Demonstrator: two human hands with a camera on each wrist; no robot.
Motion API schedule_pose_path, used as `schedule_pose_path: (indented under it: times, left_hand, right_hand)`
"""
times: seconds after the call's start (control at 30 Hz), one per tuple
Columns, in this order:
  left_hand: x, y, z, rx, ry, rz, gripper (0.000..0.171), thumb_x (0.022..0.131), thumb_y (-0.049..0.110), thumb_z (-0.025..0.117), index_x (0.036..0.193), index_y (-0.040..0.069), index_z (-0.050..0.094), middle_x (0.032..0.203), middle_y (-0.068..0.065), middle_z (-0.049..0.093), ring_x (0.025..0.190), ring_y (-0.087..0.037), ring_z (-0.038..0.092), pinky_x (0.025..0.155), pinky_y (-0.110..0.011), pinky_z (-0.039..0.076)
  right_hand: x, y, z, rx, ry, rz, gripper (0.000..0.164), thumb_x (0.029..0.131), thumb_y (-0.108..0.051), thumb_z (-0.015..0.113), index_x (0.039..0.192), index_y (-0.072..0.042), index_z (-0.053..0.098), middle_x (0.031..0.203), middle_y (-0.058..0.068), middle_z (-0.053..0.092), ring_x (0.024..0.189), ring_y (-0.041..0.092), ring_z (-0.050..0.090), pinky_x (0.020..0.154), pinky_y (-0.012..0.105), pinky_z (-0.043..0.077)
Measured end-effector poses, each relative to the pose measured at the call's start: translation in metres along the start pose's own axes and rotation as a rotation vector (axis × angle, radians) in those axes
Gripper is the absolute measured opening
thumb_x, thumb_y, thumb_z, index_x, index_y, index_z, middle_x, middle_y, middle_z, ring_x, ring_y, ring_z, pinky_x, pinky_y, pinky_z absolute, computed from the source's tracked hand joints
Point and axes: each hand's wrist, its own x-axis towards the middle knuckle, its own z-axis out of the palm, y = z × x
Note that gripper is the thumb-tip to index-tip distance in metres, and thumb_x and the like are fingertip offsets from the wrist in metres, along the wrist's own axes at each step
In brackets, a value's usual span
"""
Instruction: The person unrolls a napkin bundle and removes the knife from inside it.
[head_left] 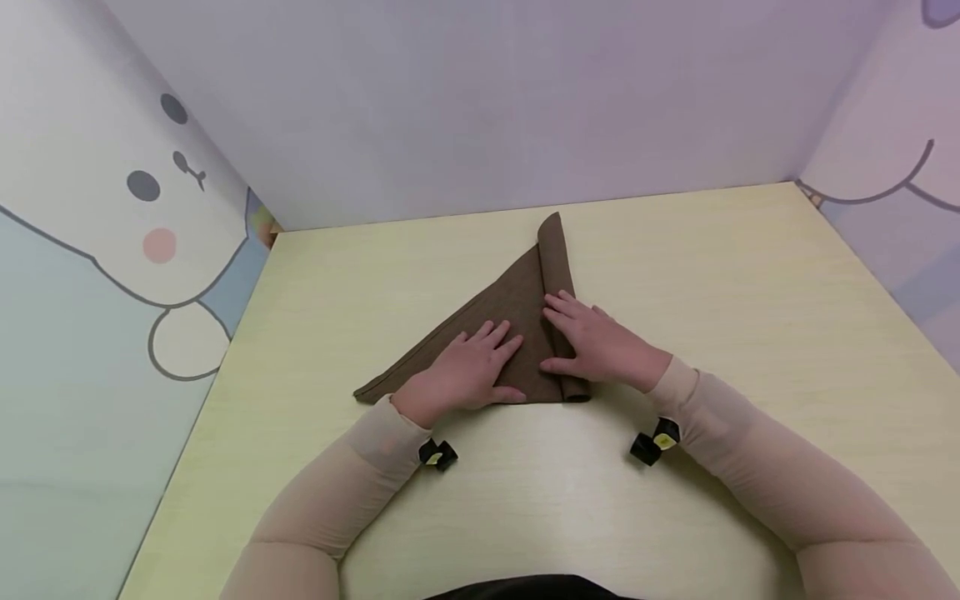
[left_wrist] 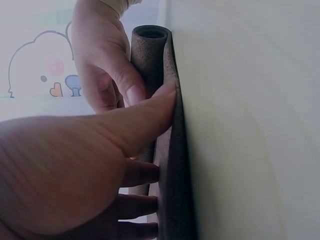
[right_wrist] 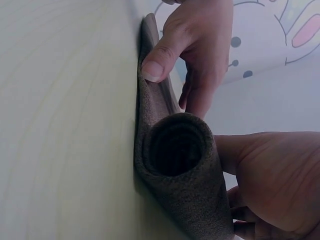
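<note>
A brown cloth (head_left: 517,296) lies on the table, folded to a triangle whose narrow point reaches left. Its right side is rolled into a tube (head_left: 557,258), and the right wrist view looks into the coiled end of the roll (right_wrist: 175,147). My left hand (head_left: 468,371) rests on the flat part with fingers spread, thumb at the near edge. On the roll lies my right hand (head_left: 600,342), its fingers extended over the top and its thumb reaching the flat cloth beside it. In the left wrist view the left thumb presses the cloth's edge.
The pale wooden table (head_left: 750,292) meets a plain light wall (head_left: 510,108) at the back. Side panels with cartoon animals (head_left: 172,217) stand left and right. Small black wrist cameras (head_left: 656,442) hang under both sleeves, near the tabletop.
</note>
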Motion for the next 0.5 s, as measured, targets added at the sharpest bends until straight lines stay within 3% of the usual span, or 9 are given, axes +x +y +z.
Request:
schedule_pose_path:
  times: [0.5]
  left_hand:
    - [-0.0058, -0.0012, -0.0092, 0.000, -0.042, -0.030, 0.087, 0.086, 0.068, 0.051, 0.153, 0.018, 0.028, 0.159, -0.010, 0.019, 0.145, -0.030, 0.018, 0.111, -0.053, 0.022]
  right_hand:
    - [-0.0011, 0.0007, -0.0020, -0.005, -0.006, -0.002, 0.084, 0.088, -0.049, 0.066, 0.147, 0.003, 0.035, 0.156, 0.018, 0.022, 0.144, 0.034, 0.016, 0.106, 0.062, 0.026]
